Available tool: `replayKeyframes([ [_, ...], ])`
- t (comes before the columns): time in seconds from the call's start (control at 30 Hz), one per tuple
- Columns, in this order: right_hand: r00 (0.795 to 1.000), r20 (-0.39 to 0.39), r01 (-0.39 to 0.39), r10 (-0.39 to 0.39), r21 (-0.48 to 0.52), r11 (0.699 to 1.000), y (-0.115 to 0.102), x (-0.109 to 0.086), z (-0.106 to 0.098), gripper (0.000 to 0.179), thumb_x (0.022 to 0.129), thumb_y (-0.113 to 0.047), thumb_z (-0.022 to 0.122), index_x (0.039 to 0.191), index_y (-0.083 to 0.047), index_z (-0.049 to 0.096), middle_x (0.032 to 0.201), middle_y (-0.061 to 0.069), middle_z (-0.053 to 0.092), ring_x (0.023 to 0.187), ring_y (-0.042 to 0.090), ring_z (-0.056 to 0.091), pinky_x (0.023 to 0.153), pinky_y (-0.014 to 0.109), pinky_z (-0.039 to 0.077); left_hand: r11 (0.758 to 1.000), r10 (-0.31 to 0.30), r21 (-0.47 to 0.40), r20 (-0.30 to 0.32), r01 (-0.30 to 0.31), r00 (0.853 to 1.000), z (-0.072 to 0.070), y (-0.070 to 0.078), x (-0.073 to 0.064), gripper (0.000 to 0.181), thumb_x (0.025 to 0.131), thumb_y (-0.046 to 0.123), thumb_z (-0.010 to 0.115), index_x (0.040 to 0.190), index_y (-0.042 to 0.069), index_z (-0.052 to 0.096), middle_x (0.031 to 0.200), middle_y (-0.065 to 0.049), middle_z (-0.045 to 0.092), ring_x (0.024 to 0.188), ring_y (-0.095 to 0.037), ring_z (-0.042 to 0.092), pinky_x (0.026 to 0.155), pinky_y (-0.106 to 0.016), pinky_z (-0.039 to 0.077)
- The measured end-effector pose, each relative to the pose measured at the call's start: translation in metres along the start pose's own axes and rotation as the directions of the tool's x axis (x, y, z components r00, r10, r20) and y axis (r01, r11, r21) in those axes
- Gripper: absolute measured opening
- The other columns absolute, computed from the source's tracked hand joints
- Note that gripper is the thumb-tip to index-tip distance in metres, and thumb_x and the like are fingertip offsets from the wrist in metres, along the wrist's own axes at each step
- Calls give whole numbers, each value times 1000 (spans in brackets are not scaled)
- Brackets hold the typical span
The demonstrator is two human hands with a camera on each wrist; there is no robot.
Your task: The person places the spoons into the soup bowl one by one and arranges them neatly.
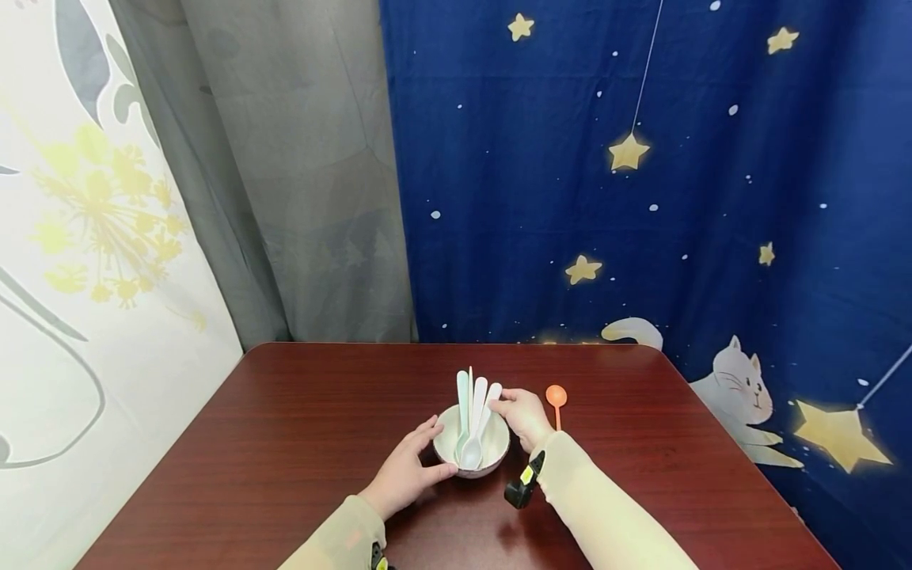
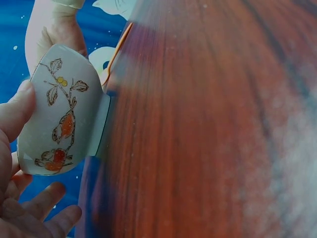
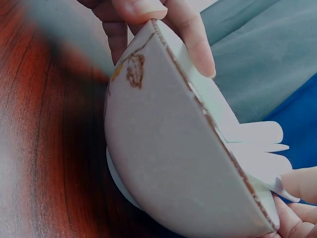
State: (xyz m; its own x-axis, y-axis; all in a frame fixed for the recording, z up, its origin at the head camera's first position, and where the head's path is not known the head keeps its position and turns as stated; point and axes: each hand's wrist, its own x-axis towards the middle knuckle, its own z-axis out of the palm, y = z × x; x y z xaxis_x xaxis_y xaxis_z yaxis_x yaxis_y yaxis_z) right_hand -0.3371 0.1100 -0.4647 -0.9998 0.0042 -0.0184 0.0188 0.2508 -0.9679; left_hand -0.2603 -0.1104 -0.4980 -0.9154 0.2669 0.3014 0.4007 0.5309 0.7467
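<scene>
A small bowl (image 1: 497, 445) with a painted plant branch on its outside (image 2: 63, 119) stands on the table. My left hand (image 1: 409, 469) grips its rim at the left, thumb and fingers spread about the edge. Several pale plastic spoons lean in the bowl, handles up: a mint green spoon (image 1: 463, 392), a thin one seen edge-on and whitish ones. Between thumb and fingers, my right hand (image 1: 526, 415) pinches the handle of the rightmost white spoon (image 1: 490, 404) at the far right rim. The lower ends of the spoons overlap inside the bowl.
An orange spoon (image 1: 556, 396) lies on the table just right of my right hand, its handle partly behind the wrist. The dark red wooden table (image 1: 313, 419) ends at a back edge before grey and blue star-patterned curtains (image 1: 541, 198).
</scene>
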Motion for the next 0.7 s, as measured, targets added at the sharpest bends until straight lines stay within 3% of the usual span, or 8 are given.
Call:
replayKeyframes([
  [0.17,1000,-3,-11,12,34,999,0,-1,-3,37,88,-10,67,119,9,63,104,17,69,87,20,64,79,35,54,1000,4,-3,1,-4,1000,1,0,0,77,77,44,78,135,-1,53,148,-16,41,136,-33,37,106,-54,32],
  [0.33,1000,-24,2,-1,67,998,-1,-4,-7,39,89,-12,65,120,11,59,96,16,69,79,23,64,88,45,49,1000,0,-5,0,0,1000,1,1,0,78,77,44,78,135,-2,53,148,-16,40,136,-33,36,107,-54,31],
  [0.7,997,-76,27,-18,112,993,-1,-8,-22,34,93,-14,62,117,10,58,99,25,67,94,44,60,94,53,41,999,-29,-14,12,29,1000,0,2,-2,79,76,45,79,136,1,53,150,-14,39,137,-31,34,108,-52,30],
])
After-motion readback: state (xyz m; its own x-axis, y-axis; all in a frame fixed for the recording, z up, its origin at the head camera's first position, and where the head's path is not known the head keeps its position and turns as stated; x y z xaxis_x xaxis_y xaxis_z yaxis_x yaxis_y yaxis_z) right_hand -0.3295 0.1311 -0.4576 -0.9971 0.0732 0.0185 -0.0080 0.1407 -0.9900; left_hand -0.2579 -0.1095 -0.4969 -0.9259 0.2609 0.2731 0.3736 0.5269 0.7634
